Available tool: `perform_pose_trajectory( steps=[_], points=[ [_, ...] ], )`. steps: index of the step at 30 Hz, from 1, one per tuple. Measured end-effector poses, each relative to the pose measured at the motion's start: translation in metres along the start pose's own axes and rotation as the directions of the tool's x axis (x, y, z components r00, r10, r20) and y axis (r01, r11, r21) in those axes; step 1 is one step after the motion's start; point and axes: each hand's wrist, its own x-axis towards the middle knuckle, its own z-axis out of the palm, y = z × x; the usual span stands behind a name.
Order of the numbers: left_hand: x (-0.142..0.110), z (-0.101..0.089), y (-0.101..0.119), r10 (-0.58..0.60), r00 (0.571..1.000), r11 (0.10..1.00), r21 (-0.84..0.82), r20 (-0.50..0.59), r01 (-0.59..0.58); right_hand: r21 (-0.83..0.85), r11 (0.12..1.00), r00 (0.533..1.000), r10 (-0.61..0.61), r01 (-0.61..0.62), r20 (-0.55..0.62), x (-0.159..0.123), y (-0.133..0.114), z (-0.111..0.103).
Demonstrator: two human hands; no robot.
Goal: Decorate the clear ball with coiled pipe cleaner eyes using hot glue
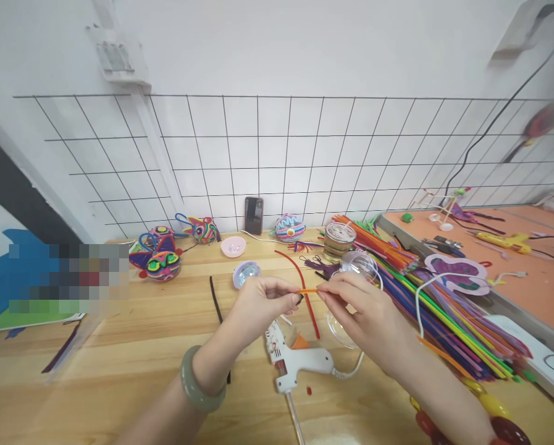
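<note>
My left hand (258,304) and my right hand (364,312) meet above the wooden table (133,352), each pinching one end of a short orange pipe cleaner (310,290) stretched between their fingertips. My right hand also seems to cradle a clear plastic half-sphere (359,262) behind its fingers. A red pipe cleaner (304,287) lies curved on the table under the hands. A white glue gun (299,361) rests just below them, its cord running right. A jade bangle circles my left wrist and a beaded bracelet my right.
A big bundle of coloured pipe cleaners (443,303) fans out at right. Finished colourful craft balls (163,262), small bowls (233,246), a glass jar (339,240) and a phone (254,214) stand along the wire-grid wall. A black pipe cleaner (215,298) lies left of my hands.
</note>
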Motion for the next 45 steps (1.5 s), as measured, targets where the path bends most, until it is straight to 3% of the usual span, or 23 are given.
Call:
perform_pose_trajectory(
  steps=[11, 20, 27, 36, 45],
  points=[
    [0.001, 0.003, 0.003, -0.014, 0.996, 0.996, -0.084, -0.089, 0.006, -0.109, 0.992, 0.996, 0.065, -0.071, -0.059, 0.005, -0.011, 0.005],
    [0.001, 0.003, 0.006, -0.005, 0.983, 0.982, -0.185, -0.186, -0.03, 0.167, 0.933, 0.943, 0.331, -0.32, -0.041, 0.01, -0.016, 0.016],
    [0.002, 0.0, 0.004, 0.048, 0.973, 0.968, -0.23, -0.225, -0.101, 0.371, 0.832, 0.896, 0.444, -0.412, 0.0, 0.02, -0.022, 0.024],
    [-0.001, 0.004, 0.006, 0.061, 0.964, 0.934, -0.326, -0.26, -0.147, 0.664, 0.568, 0.827, 0.544, -0.487, 0.142, 0.023, -0.032, 0.035],
    [0.001, 0.004, 0.005, 0.048, 0.954, 0.905, -0.392, -0.297, -0.167, 0.723, 0.464, 0.788, 0.59, -0.512, 0.179, 0.031, -0.04, 0.035]
  ],
)
